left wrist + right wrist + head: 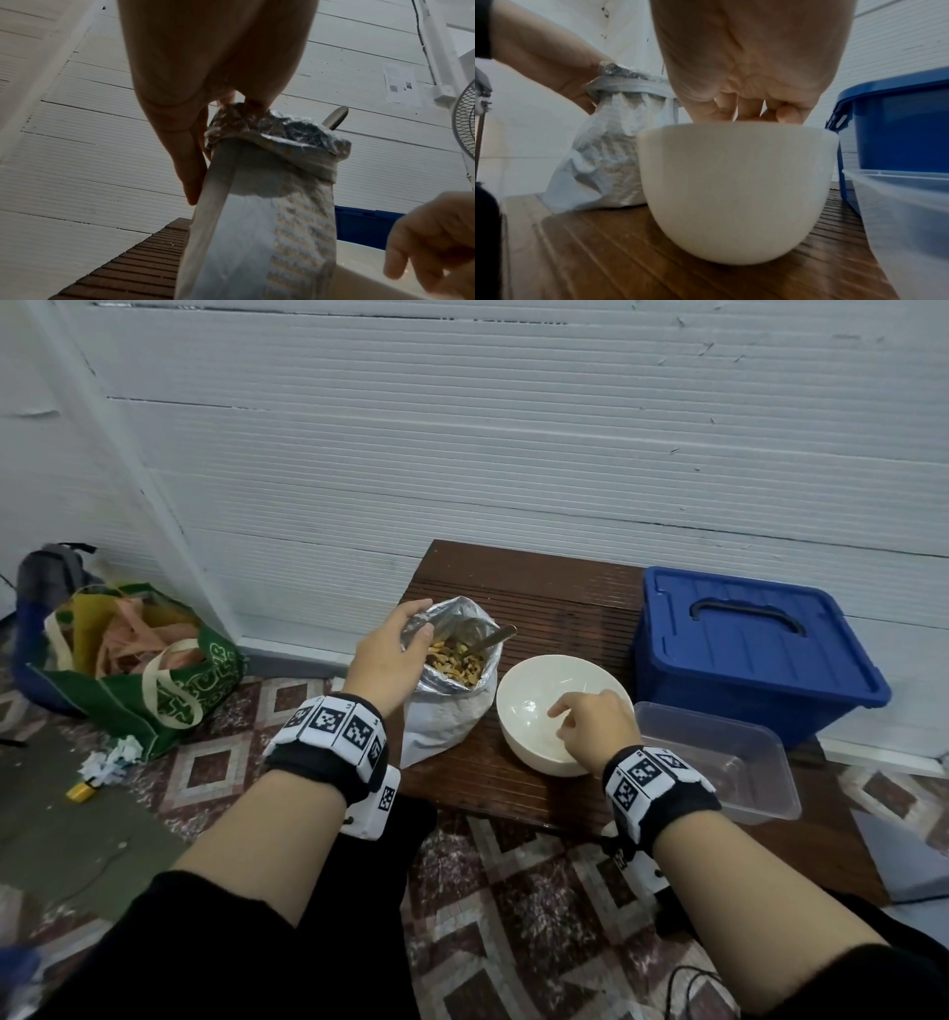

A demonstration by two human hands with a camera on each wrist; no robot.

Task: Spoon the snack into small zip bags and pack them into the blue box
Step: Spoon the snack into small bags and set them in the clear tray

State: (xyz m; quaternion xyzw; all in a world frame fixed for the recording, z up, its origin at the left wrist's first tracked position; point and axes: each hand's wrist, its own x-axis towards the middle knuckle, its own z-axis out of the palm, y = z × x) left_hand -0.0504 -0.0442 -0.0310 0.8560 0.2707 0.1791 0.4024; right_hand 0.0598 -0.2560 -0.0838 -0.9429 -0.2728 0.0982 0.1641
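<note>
A silver foil snack bag [447, 716] stands open on the wooden table [554, 603], showing nut mix [454, 662] with a metal spoon [495, 638] stuck in it. My left hand [418, 629] pinches the bag's near-left rim; in the left wrist view the left hand [236, 101] has thumb and fingers closed on the crumpled edge of the bag [257, 223], and the spoon handle [336, 117] pokes out behind. An empty white bowl [534, 706] sits right of the bag. My right hand [585, 716] hovers over its near rim, fingers loosely curled and holding nothing. The blue box [755, 654] stands lidded at the right.
A clear plastic container [729, 762] lies between the bowl and the blue box, at the table's front right. On the tiled floor at the left sit a green tote bag [169, 680] and scraps of paper [113, 757]. A white panelled wall backs the table.
</note>
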